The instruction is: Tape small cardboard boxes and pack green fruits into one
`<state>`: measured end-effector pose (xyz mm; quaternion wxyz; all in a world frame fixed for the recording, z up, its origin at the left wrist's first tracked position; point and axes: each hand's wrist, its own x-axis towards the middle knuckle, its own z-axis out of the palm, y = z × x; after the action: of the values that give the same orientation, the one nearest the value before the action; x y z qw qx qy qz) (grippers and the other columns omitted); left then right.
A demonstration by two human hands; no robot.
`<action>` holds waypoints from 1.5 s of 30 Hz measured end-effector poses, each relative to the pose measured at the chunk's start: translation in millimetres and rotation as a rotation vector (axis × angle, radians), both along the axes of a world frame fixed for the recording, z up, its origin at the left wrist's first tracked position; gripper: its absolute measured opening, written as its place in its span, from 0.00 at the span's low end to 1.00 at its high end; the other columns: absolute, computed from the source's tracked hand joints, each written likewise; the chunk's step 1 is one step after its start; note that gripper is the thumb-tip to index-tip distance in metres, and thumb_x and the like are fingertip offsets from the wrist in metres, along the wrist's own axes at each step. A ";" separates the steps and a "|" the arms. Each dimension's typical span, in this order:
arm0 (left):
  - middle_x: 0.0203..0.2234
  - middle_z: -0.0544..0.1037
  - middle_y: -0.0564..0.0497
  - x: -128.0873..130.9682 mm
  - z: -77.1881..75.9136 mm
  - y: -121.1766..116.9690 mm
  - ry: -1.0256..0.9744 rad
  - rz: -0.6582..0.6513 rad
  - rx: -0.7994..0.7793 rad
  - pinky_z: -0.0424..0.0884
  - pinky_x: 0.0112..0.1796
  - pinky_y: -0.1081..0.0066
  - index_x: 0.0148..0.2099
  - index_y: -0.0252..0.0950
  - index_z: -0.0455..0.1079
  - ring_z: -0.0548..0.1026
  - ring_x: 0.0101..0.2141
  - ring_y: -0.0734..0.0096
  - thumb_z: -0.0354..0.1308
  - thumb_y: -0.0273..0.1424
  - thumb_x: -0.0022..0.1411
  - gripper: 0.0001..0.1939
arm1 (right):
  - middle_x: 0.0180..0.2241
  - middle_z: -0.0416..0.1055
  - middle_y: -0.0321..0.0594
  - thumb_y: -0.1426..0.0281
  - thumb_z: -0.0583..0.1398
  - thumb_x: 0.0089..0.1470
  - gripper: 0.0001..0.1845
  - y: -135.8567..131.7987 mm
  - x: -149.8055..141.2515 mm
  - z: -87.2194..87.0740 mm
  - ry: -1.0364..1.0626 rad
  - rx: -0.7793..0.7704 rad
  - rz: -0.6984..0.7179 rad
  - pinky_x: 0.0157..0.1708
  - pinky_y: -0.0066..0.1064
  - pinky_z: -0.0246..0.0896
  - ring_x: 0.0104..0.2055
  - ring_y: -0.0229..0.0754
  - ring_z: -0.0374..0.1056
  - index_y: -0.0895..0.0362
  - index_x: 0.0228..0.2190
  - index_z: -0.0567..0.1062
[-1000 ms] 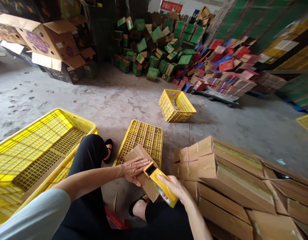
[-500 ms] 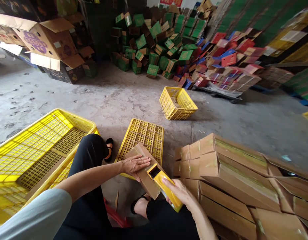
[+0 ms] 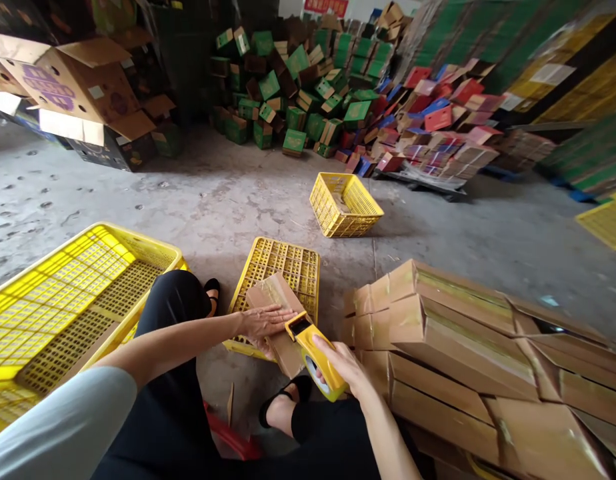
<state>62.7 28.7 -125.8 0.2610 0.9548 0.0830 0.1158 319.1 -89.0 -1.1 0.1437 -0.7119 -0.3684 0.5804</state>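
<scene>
A small, closed cardboard box (image 3: 285, 349) lies slantwise over the near part of an upturned yellow crate (image 3: 287, 260). My left hand (image 3: 262, 327) rests across the box with fingers stretched flat, the thumb side partly hidden. In my right hand (image 3: 339, 365) is a yellow tape dispenser (image 3: 322, 340), fingers closed around its body. The dispenser's head touches or nearly touches the box top beside my left fingertips, and its tape roll shows on the near side. A strip of tape shows on the far end of the box.
Stacked cardboard boxes (image 3: 468, 347) fill the right side. A large yellow crate (image 3: 101, 230) stands by my left leg, and a smaller yellow crate (image 3: 345, 207) sits ahead on the floor. Piles of green boxes (image 3: 293, 142) and red boxes (image 3: 438, 119) lie farther back.
The tape dispenser has tilted and shifted slightly up and left, showing more of its roll. My left hand stays on the box. The whole view has swung a little right.
</scene>
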 end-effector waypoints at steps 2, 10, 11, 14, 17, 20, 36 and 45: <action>0.75 0.51 0.30 1.9 0.1 -8.4 0.025 0.039 -0.024 0.48 0.71 0.48 0.79 0.23 0.43 0.57 0.72 0.36 0.48 0.57 0.73 0.50 | 0.20 0.78 0.43 0.43 0.59 0.63 0.29 -2.7 0.3 0.0 -0.013 -0.006 0.002 0.24 0.27 0.70 0.21 0.42 0.75 0.57 0.30 0.76; 0.77 0.46 0.38 7.6 -2.2 -1.1 0.194 0.030 -0.053 0.41 0.73 0.52 0.81 0.31 0.36 0.49 0.75 0.50 0.50 0.61 0.69 0.54 | 0.20 0.78 0.41 0.40 0.59 0.61 0.30 -14.1 7.3 -0.8 0.004 -0.030 0.040 0.24 0.28 0.70 0.22 0.44 0.76 0.56 0.33 0.75; 0.77 0.46 0.38 8.0 -2.9 -0.9 0.202 0.033 -0.052 0.41 0.73 0.52 0.81 0.32 0.37 0.49 0.75 0.50 0.50 0.62 0.69 0.54 | 0.20 0.79 0.41 0.39 0.59 0.60 0.31 -16.9 9.5 -2.3 0.003 -0.033 0.046 0.23 0.28 0.70 0.22 0.45 0.77 0.56 0.34 0.74; 0.77 0.45 0.39 9.5 -3.0 -1.7 0.228 0.041 -0.050 0.40 0.73 0.53 0.81 0.33 0.39 0.48 0.75 0.51 0.49 0.62 0.69 0.54 | 0.20 0.78 0.41 0.38 0.58 0.60 0.32 -24.1 14.5 -8.0 0.017 -0.025 0.037 0.23 0.28 0.70 0.22 0.45 0.77 0.56 0.34 0.74; 0.77 0.45 0.37 12.7 0.8 -4.3 0.241 0.037 -0.031 0.41 0.73 0.50 0.81 0.33 0.40 0.48 0.75 0.49 0.49 0.63 0.69 0.54 | 0.19 0.77 0.41 0.39 0.59 0.59 0.32 -27.2 15.8 -13.4 -0.003 -0.002 0.038 0.21 0.28 0.69 0.21 0.44 0.76 0.57 0.34 0.74; 0.77 0.42 0.32 16.9 6.5 -10.7 0.233 0.036 0.016 0.44 0.71 0.44 0.80 0.31 0.42 0.46 0.75 0.39 0.52 0.64 0.67 0.56 | 0.19 0.77 0.41 0.39 0.60 0.59 0.32 -28.3 14.6 -15.0 -0.025 0.013 0.038 0.20 0.27 0.68 0.20 0.43 0.76 0.57 0.33 0.73; 0.77 0.39 0.34 20.7 12.4 -16.7 0.254 -0.017 -0.051 0.41 0.73 0.51 0.80 0.26 0.35 0.42 0.76 0.46 0.54 0.60 0.68 0.58 | 0.20 0.78 0.42 0.40 0.59 0.61 0.30 -31.4 13.7 -17.4 -0.007 -0.041 0.022 0.22 0.28 0.69 0.21 0.44 0.76 0.55 0.34 0.74; 0.77 0.37 0.33 24.8 10.3 -18.0 0.271 -0.025 -0.037 0.42 0.72 0.44 0.81 0.30 0.37 0.42 0.76 0.42 0.55 0.62 0.66 0.59 | 0.19 0.78 0.40 0.40 0.60 0.58 0.30 -62.5 27.8 -1.3 0.002 -0.016 -0.021 0.23 0.27 0.68 0.21 0.43 0.76 0.55 0.36 0.75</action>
<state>87.5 10.7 -115.5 0.2664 0.9576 0.1079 -0.0192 347.0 -151.5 -2.5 0.1442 -0.7163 -0.3563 0.5823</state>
